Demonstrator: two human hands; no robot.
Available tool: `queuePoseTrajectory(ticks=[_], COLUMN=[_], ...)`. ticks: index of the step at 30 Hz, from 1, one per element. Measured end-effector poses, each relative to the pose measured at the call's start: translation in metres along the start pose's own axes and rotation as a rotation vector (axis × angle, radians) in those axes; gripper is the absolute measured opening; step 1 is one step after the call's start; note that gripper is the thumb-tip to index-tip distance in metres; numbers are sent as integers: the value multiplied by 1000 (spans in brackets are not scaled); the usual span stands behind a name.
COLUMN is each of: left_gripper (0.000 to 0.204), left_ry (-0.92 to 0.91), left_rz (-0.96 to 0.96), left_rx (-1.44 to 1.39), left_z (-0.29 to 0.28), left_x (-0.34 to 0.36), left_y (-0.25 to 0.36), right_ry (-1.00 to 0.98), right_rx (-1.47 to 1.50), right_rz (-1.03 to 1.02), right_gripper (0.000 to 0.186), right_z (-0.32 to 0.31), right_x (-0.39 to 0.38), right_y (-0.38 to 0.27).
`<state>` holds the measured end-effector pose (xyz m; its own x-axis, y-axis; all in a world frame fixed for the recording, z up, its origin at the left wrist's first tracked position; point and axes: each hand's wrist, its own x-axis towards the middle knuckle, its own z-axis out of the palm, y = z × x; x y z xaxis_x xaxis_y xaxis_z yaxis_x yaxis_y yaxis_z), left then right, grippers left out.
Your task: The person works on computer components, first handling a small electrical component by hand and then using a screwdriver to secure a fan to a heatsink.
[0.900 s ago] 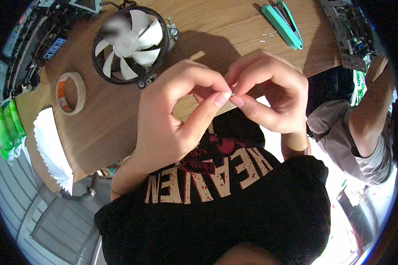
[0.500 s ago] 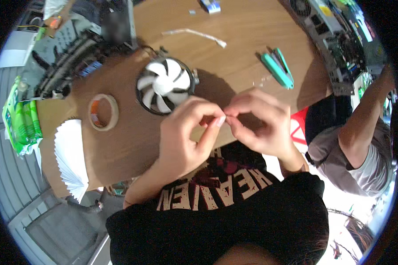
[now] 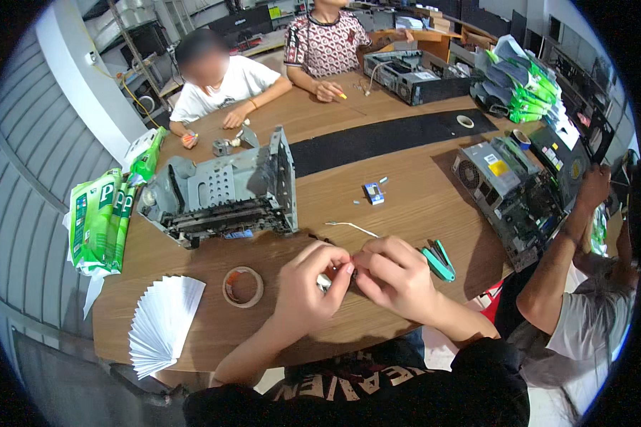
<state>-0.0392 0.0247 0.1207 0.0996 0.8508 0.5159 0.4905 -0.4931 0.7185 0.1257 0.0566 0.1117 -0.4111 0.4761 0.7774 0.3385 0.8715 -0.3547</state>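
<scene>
On the surface [image 3: 406,206] we see our hands [image 3: 356,281] meeting near the front edge, tape roll [image 3: 243,286] left of them, fanned paper stack [image 3: 160,324] further left, pliers [image 3: 439,260] just right. Computer chassis [image 3: 221,192] sits behind the roll, another chassis [image 3: 509,196] at right.

Bare wooden table [image 3: 406,206] lies open between the grey metal chassis [image 3: 224,188] and the dismantled computer case [image 3: 509,192]. Obstacles near the left hand [image 3: 310,285] and right hand [image 3: 395,277]: tape roll [image 3: 243,286] and fanned white sheets [image 3: 160,324] leftward, teal pliers [image 3: 440,260] just beside the right.
</scene>
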Motion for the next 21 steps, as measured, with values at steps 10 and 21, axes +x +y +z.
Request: queuePoseTrajectory(ticks=[10,21], left_gripper=[4,2], left_ry=[94,27], left_rz=[-79,-123], left_rx=[-399,-646], left_z=[-39,-68], left_x=[18,30], left_y=[-5,-10], right_ry=[137,-82], right_rx=[-27,1032], right_rz=[-130,232], right_gripper=[21,11], right_z=[16,39], right_x=[56,74], right_y=[-14,1])
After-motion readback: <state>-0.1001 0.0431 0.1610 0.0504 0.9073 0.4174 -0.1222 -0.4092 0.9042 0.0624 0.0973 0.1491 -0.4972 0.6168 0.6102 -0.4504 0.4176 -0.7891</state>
